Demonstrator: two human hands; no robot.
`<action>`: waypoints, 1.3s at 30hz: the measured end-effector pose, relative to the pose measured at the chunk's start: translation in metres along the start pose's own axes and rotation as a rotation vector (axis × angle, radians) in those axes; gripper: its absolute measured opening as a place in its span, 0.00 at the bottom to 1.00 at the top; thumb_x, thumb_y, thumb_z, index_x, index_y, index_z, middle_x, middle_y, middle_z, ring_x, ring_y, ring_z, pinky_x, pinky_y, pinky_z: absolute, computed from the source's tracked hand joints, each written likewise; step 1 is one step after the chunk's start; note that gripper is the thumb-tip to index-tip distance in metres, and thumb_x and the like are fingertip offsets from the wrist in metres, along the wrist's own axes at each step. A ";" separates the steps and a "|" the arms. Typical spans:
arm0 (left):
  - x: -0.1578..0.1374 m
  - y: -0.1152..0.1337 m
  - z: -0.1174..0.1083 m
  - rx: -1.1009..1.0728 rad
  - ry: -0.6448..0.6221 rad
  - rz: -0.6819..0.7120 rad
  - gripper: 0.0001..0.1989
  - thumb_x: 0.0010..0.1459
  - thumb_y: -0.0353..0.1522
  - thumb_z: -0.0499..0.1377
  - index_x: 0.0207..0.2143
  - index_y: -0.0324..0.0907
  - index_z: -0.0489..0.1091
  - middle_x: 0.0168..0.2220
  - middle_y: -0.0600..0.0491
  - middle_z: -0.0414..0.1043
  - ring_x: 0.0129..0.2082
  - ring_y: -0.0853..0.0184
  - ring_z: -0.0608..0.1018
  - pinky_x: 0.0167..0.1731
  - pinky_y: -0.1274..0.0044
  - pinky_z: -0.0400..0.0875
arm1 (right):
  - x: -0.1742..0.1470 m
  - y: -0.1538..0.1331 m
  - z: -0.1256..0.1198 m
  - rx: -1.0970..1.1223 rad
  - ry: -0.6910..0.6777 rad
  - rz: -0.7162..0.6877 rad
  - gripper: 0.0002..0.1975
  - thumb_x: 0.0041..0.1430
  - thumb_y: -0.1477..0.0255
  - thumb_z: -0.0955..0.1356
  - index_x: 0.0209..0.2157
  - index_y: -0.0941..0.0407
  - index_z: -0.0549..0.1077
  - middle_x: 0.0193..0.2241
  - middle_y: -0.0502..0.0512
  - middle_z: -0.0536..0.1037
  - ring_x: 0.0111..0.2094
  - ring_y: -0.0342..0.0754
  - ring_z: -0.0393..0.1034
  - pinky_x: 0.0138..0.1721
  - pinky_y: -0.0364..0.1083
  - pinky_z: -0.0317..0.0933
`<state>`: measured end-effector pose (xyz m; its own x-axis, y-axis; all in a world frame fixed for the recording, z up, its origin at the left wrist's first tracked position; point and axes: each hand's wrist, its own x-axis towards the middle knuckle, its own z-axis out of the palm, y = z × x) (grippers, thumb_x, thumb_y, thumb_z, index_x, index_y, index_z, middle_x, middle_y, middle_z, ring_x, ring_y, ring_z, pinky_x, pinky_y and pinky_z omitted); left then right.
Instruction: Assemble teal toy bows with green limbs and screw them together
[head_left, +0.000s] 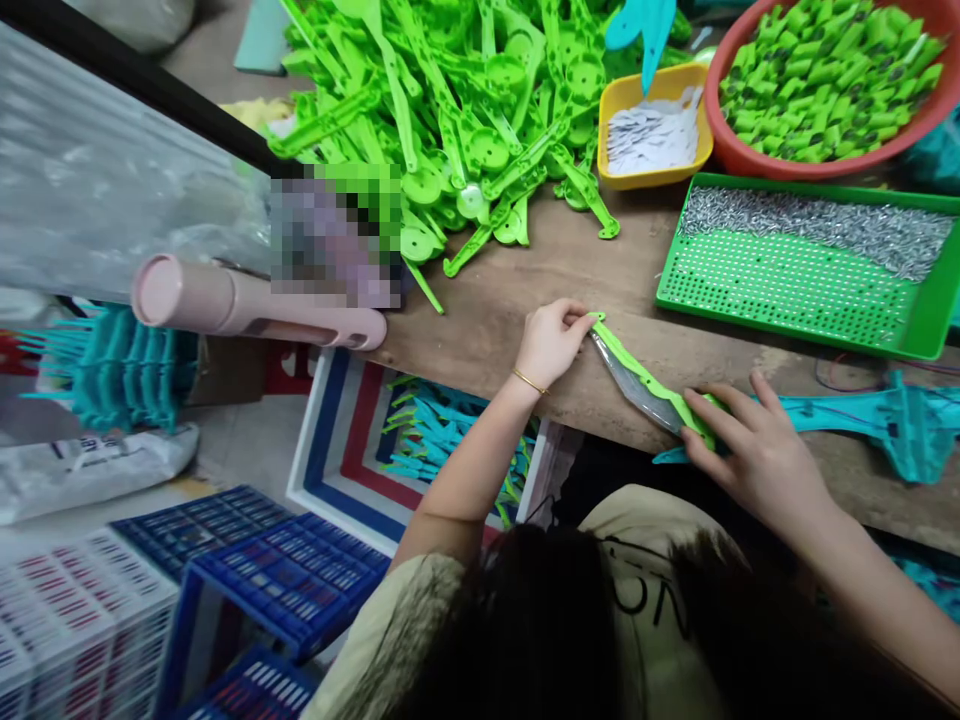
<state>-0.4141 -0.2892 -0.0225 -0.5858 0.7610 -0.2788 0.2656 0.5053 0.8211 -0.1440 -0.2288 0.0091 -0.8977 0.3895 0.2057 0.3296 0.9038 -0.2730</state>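
Note:
A long, narrow bright green plastic part [654, 385] lies slantwise at the table's front edge, with a clear greyish panel [626, 378] along its lower side. The fingers of my left hand [551, 342] pinch its upper left tip. At the other end, my right hand [757, 450] has its thumb and index finger closed around the part, with the other fingers partly raised; the palm hides some of that end. A blue plastic piece [840, 412] rests beside and partly behind my right hand.
A large heap of green plastic parts [487, 110] covers the back. At right stand a yellow tray [656, 178] of white pieces, a red basin [825, 168] and a green tray [750, 275] of metal pins. Left are a pink cylinder [187, 295] and blue crates [300, 575].

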 end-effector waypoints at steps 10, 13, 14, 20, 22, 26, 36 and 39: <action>-0.010 0.011 -0.006 0.417 0.036 0.214 0.04 0.60 0.31 0.60 0.35 0.39 0.68 0.39 0.46 0.71 0.44 0.61 0.75 0.49 0.67 0.70 | -0.009 -0.011 0.005 -0.073 -0.086 0.090 0.20 0.64 0.66 0.66 0.55 0.59 0.69 0.53 0.66 0.74 0.53 0.56 0.70 0.63 0.63 0.50; -0.010 0.007 -0.004 0.108 0.003 0.109 0.07 0.58 0.31 0.61 0.34 0.41 0.64 0.36 0.51 0.71 0.38 0.65 0.76 0.44 0.70 0.73 | -0.013 -0.010 0.011 -0.052 -0.060 0.065 0.20 0.63 0.66 0.66 0.54 0.60 0.70 0.52 0.66 0.74 0.53 0.56 0.70 0.62 0.61 0.53; -0.011 0.005 -0.001 -0.068 -0.005 0.058 0.08 0.58 0.33 0.61 0.35 0.42 0.63 0.34 0.52 0.72 0.36 0.67 0.77 0.41 0.71 0.74 | -0.014 -0.009 0.012 -0.046 -0.050 0.059 0.20 0.63 0.66 0.66 0.54 0.60 0.69 0.52 0.67 0.74 0.53 0.56 0.70 0.62 0.61 0.53; -0.040 0.004 0.025 -0.731 -0.174 -0.135 0.30 0.44 0.40 0.72 0.45 0.44 0.62 0.34 0.56 0.75 0.35 0.68 0.80 0.38 0.75 0.76 | -0.005 -0.008 -0.004 -0.029 -0.076 0.076 0.18 0.65 0.65 0.65 0.52 0.59 0.71 0.50 0.65 0.76 0.50 0.56 0.71 0.63 0.64 0.46; -0.051 0.006 0.028 -0.733 -0.136 -0.114 0.31 0.43 0.40 0.73 0.46 0.45 0.61 0.34 0.57 0.75 0.36 0.69 0.81 0.39 0.77 0.76 | 0.011 -0.009 -0.009 -0.014 -0.151 0.096 0.18 0.65 0.62 0.63 0.48 0.58 0.74 0.45 0.63 0.78 0.45 0.56 0.71 0.59 0.62 0.50; -0.064 0.011 0.023 -0.706 -0.056 -0.033 0.30 0.45 0.37 0.72 0.47 0.47 0.62 0.37 0.57 0.74 0.37 0.70 0.81 0.38 0.80 0.77 | 0.046 -0.011 -0.005 0.056 -0.311 0.084 0.23 0.68 0.58 0.57 0.36 0.59 0.74 0.31 0.60 0.78 0.34 0.52 0.71 0.35 0.48 0.56; -0.072 0.013 0.014 -0.688 -0.036 -0.082 0.29 0.46 0.38 0.72 0.46 0.49 0.60 0.33 0.59 0.73 0.33 0.69 0.81 0.37 0.76 0.78 | 0.052 -0.016 0.007 0.072 -0.273 0.035 0.22 0.69 0.61 0.57 0.27 0.58 0.69 0.22 0.57 0.75 0.24 0.47 0.70 0.26 0.46 0.47; -0.067 0.017 -0.004 -0.652 -0.148 -0.126 0.21 0.52 0.42 0.68 0.42 0.47 0.63 0.31 0.57 0.74 0.32 0.68 0.81 0.34 0.77 0.76 | 0.053 -0.016 0.001 0.120 -0.333 0.058 0.21 0.68 0.60 0.59 0.27 0.57 0.70 0.22 0.57 0.75 0.25 0.48 0.71 0.27 0.46 0.50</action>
<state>-0.3735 -0.3334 0.0126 -0.4586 0.7837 -0.4190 -0.3409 0.2803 0.8973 -0.1973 -0.2224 0.0236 -0.9309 0.3430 -0.1259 0.3644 0.8469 -0.3873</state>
